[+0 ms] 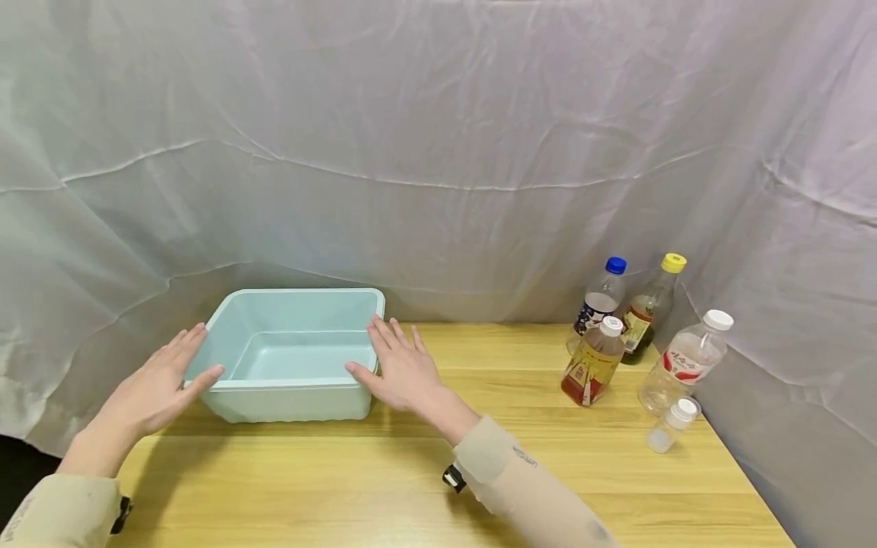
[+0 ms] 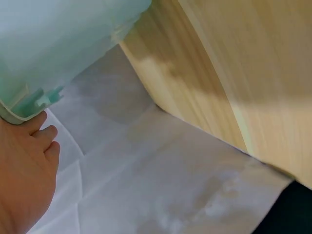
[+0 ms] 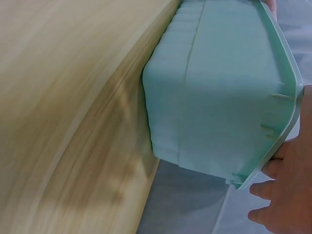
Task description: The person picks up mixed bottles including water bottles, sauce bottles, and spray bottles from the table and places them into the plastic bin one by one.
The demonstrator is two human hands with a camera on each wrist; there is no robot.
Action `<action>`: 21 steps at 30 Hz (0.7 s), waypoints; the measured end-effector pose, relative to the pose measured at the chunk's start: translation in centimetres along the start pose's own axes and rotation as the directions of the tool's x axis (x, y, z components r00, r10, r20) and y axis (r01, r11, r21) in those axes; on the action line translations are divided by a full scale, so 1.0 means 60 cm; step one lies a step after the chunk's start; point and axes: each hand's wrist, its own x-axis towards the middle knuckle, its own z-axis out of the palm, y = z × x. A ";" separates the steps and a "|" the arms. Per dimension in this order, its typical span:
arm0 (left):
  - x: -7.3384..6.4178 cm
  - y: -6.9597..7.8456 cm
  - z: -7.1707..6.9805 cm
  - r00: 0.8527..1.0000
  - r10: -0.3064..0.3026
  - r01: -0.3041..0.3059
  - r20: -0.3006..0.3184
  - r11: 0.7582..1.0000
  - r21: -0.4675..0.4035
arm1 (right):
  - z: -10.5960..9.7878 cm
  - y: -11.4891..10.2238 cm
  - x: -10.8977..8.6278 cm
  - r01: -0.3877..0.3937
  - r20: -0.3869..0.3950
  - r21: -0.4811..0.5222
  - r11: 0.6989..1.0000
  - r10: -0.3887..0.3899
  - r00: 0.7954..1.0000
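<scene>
A light blue-green plastic basin [image 1: 294, 399] stands upright on the wooden table at the left, with nothing inside it. At its left rim is my left hand [image 1: 154, 384], fingers straight and thumb spread toward the front corner. On the opposite side my right hand [image 1: 404, 369] lies against the right rim, its fingers extended and apart. The left wrist view shows the left hand [image 2: 27, 170] at the edge of the basin [image 2: 58, 44]. From the right wrist, the basin's outer wall [image 3: 224, 112] appears with the right hand [image 3: 287, 185] touching its rim.
Several bottles stand at the right of the table [image 1: 288, 487]: a blue-capped bottle [image 1: 603, 293], a yellow-capped bottle [image 1: 654, 301], a white-capped bottle of reddish liquid [image 1: 592, 365], a clear bottle [image 1: 692, 350] and a small bottle [image 1: 671, 426]. A grey curtain [image 1: 438, 152] hangs behind.
</scene>
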 end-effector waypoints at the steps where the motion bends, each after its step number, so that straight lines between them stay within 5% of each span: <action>1: 0.001 0.004 0.001 1.000 0.001 -0.001 -0.001 1.000 -0.005 | -0.001 0.003 -0.004 0.001 -0.002 0.002 1.000 -0.001 1.000; 21: 0.020 0.089 0.036 0.991 0.110 -0.109 -0.078 0.994 0.014 | -0.036 0.088 -0.085 0.018 -0.037 0.042 0.999 -0.017 0.999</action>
